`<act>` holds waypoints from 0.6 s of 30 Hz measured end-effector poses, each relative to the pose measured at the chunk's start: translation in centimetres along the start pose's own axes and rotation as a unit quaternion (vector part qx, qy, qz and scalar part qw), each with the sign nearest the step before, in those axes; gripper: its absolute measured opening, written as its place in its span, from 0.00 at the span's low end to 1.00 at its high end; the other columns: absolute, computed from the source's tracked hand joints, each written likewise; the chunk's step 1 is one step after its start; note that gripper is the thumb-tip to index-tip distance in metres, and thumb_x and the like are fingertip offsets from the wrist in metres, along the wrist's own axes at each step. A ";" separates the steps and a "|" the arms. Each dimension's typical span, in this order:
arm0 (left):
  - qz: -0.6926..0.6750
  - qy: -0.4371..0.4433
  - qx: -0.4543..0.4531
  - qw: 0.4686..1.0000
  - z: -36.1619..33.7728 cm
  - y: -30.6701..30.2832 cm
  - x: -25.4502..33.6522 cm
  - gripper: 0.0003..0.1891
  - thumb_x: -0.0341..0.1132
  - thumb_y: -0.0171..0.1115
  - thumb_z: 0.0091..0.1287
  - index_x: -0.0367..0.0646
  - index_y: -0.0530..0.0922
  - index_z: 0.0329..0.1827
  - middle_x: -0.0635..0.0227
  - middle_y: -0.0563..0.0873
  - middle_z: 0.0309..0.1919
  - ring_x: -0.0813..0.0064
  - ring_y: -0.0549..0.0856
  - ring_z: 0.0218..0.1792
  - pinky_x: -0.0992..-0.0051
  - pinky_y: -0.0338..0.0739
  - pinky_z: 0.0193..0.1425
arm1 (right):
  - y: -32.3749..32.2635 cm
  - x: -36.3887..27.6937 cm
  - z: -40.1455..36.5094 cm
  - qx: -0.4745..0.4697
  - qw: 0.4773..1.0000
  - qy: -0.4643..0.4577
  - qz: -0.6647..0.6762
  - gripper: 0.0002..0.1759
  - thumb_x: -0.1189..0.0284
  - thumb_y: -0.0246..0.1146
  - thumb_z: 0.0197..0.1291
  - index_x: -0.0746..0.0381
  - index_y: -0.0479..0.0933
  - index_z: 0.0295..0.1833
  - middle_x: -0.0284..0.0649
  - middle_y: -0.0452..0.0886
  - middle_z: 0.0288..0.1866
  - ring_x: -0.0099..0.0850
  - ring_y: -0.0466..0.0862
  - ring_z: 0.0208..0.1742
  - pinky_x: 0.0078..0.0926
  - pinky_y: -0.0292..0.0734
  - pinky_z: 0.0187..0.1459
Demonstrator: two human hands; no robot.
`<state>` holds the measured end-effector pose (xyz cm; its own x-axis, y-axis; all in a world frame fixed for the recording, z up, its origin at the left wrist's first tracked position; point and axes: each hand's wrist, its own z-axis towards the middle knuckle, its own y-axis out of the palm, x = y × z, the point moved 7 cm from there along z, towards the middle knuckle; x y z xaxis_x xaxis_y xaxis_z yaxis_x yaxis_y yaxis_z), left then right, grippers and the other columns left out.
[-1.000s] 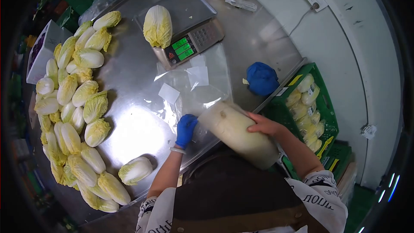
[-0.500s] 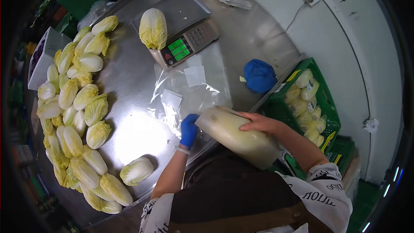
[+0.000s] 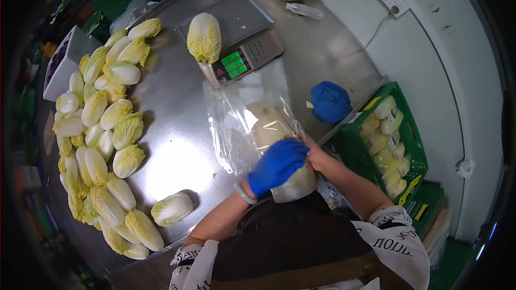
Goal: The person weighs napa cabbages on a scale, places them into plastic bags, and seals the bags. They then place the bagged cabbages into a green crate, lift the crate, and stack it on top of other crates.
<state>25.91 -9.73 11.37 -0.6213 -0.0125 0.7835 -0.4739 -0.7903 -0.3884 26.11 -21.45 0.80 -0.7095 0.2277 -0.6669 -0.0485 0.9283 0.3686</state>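
A napa cabbage wrapped in clear plastic (image 3: 266, 129) lies slanted in front of my apron. My left hand (image 3: 279, 165), in a blue glove, presses over its near half with the fingers curled across the wrap. From the right side my bare right hand (image 3: 310, 150) grips it, its fingers partly hidden behind the cabbage and the glove. Clear plastic bags (image 3: 228, 129) lie flat on the steel table (image 3: 177, 102) beneath and left of it. A single unwrapped napa cabbage (image 3: 172, 209) rests near the table edge, left of my forearm.
Many loose napa cabbages (image 3: 115, 113) are heaped along the left. A scale (image 3: 260, 51) with a lit display bears one napa cabbage (image 3: 204, 37). At right sit a blue bundle (image 3: 330, 101) and a green crate (image 3: 416, 145) of wrapped cabbages.
The wrapped cabbage has turned more upright and moved left over the bags. My left hand has gone from its far end onto its near half; my right hand has slid along its side.
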 end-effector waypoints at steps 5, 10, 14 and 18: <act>-0.282 -0.413 0.402 0.767 -7.0 -5.5 -4.9 0.31 0.33 0.62 0.66 0.38 0.61 0.70 0.61 0.74 0.62 0.68 0.73 0.63 0.68 0.64 0.70 | 3.6 -1.3 -0.5 0.053 0.986 -0.129 -0.094 0.42 0.60 0.65 0.61 0.62 0.54 0.75 0.46 0.70 0.66 0.33 0.73 0.63 0.30 0.68 0.63; -0.580 -0.525 0.258 0.568 -10.2 1.0 2.3 0.26 0.42 0.52 0.74 0.40 0.61 0.70 0.63 0.74 0.61 0.73 0.80 0.53 0.71 0.75 0.59 | 6.5 -2.6 -0.7 0.110 0.966 -0.128 -0.197 0.45 0.57 0.65 0.59 0.67 0.53 0.74 0.57 0.64 0.70 0.42 0.65 0.71 0.33 0.59 0.69; -0.507 -0.536 0.210 0.642 -14.2 -2.1 2.4 0.24 0.45 0.47 0.76 0.38 0.65 0.67 0.61 0.79 0.55 0.74 0.84 0.46 0.74 0.79 0.53 | 11.4 -3.7 -7.7 0.007 0.850 -0.250 -0.464 0.43 0.59 0.65 0.61 0.68 0.54 0.73 0.56 0.60 0.72 0.46 0.60 0.74 0.35 0.57 0.71; -0.468 -0.580 0.256 0.615 -18.5 -4.1 0.0 0.18 0.41 0.45 0.76 0.34 0.77 0.51 0.63 0.85 0.40 0.75 0.85 0.40 0.75 0.79 0.47 | 14.5 -5.3 -10.7 -0.044 0.761 -0.369 -0.531 0.35 0.56 0.66 0.58 0.68 0.67 0.63 0.54 0.68 0.64 0.50 0.65 0.69 0.39 0.62 0.67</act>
<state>16.30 4.83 4.00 0.7794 0.4006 0.4817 0.1579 -0.8697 0.4677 21.65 -12.39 16.62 0.3505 -0.5039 -0.7895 -0.3894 0.6882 -0.6122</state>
